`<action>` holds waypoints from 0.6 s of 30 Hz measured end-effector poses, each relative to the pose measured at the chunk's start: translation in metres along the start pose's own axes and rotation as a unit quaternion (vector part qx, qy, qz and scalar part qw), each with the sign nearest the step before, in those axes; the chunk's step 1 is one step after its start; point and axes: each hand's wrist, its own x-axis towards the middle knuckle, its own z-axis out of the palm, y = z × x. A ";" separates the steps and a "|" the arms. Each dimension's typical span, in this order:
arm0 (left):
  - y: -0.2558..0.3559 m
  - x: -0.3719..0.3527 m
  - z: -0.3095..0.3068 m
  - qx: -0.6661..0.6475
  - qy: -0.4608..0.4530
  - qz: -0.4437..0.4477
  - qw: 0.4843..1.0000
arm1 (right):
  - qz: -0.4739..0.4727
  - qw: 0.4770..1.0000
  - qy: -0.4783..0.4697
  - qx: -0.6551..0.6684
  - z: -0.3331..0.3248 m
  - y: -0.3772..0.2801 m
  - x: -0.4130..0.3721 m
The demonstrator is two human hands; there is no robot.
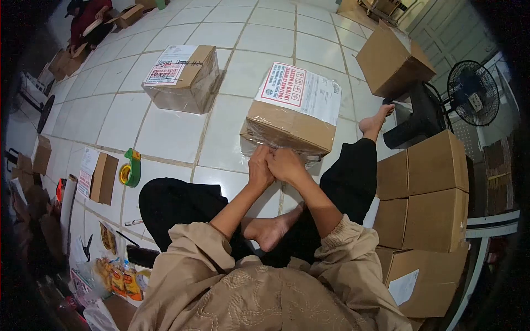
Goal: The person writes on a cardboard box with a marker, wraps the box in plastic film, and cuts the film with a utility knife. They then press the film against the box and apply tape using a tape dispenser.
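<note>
A cardboard box [290, 122] with clear plastic around it stands on the tiled floor in front of me. A white paper label [317, 94] with red print and symbols covers much of its top. My left hand [261, 165] and my right hand [286, 164] meet at the box's near side, touching each other. Their fingers are closed in a pinch on the clear plastic wrap [270, 137] there; the fingertips are partly hidden. Between my legs, my bare foot [270, 229] rests close below the hands.
Another wrapped, labelled box [185, 80] stands farther left. A green tape dispenser [131, 167] and a small labelled box [102, 177] lie at left. Stacked cartons [422, 190], a black fan [473, 94] and a tilted box [393, 62] are at right. Another person [88, 25] sits far left.
</note>
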 end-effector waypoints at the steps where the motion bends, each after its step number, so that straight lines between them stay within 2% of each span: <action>1: -0.001 -0.001 0.000 0.002 0.003 0.016 1.000 | -0.011 0.999 0.021 -0.029 0.003 -0.004 0.000; 6: -0.002 -0.001 0.005 0.001 0.033 0.033 0.999 | 0.000 0.998 0.024 -0.062 -0.010 -0.013 -0.002; 9: 0.001 0.000 0.005 -0.038 0.041 -0.016 0.998 | -0.008 0.996 0.024 -0.082 -0.012 -0.007 0.001; 11: 0.002 0.000 0.004 -0.097 0.017 -0.072 0.993 | -0.012 0.995 0.017 -0.096 -0.013 -0.005 0.002; 15: -0.008 -0.002 0.004 -0.131 0.011 -0.071 0.989 | -0.056 0.992 0.019 -0.116 -0.015 0.002 -0.001; 17: -0.010 0.001 -0.005 -0.182 -0.061 -0.110 0.975 | -0.079 0.991 0.011 -0.107 -0.016 0.004 -0.006; 18: -0.014 0.002 -0.008 -0.182 -0.061 -0.110 0.975 | -0.121 0.982 -0.012 -0.148 -0.018 0.002 -0.010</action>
